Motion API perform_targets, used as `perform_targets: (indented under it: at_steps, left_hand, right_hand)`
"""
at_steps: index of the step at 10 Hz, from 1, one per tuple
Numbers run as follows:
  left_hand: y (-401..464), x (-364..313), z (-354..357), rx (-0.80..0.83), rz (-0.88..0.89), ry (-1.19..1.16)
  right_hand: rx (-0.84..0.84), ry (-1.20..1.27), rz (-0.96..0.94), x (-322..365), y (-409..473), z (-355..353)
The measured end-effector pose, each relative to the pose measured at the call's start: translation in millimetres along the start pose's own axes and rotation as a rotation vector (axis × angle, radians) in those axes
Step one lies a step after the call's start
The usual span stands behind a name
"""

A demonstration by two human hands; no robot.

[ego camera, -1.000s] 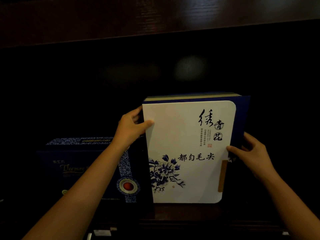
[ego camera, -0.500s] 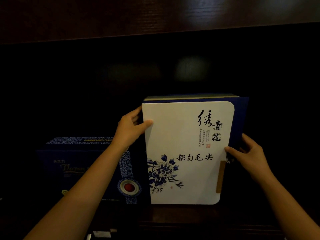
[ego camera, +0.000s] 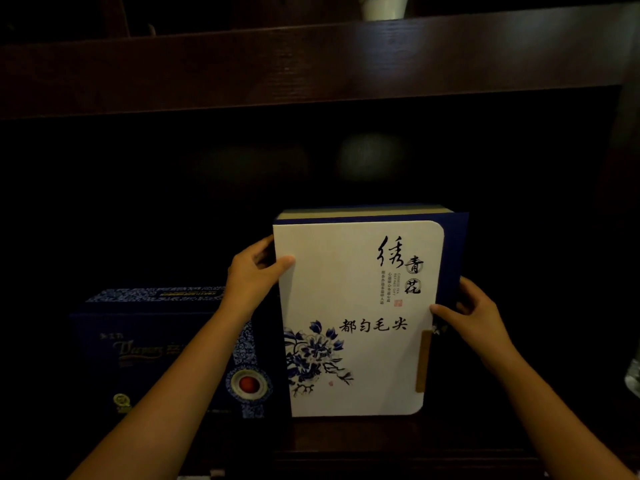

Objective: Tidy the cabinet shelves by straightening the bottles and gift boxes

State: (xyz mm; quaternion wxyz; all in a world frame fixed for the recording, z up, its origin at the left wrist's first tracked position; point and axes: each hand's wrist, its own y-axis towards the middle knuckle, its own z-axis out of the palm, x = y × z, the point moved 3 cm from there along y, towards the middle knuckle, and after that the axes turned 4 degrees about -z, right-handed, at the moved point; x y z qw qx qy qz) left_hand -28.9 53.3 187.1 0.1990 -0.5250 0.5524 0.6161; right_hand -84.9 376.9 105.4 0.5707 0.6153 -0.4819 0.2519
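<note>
A tall white and blue gift box (ego camera: 353,306) with black calligraphy and a blue flower stands upright on the dark wooden shelf (ego camera: 346,441). My left hand (ego camera: 251,277) grips its left edge near the top, thumb on the white front. My right hand (ego camera: 474,315) holds its right edge about halfway down, thumb on the front and fingers behind. A lower dark blue gift box (ego camera: 152,351) with a red round emblem lies to the left, right beside the tall box and partly hidden by my left forearm.
The shelf board above (ego camera: 311,60) carries a white vessel (ego camera: 383,6) at the top edge. Something pale and glassy (ego camera: 633,379) shows at the far right edge. The back of the compartment is dark.
The view has tilted slightly, so the box sits a little lower in the frame. Both hands keep the same grip and the box stays upright in place.
</note>
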Motion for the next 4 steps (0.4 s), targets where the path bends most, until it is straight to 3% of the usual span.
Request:
perform_targets:
  at_steps: [2,3,4]
  left_hand:
    - [-8,-6,-3,-0.035,-0.119,0.053]
    - [-7,-20,-14,0.191,-0.327,0.263]
    - [-2,-45,-26,0.287,-0.339,0.498]
  right_hand:
    - [0.048,-0.092,0.066,9,4,-2]
    - [0.236,-0.364,0.154,22,12,-10]
    - [0.324,-0.534,0.156,51,27,-25]
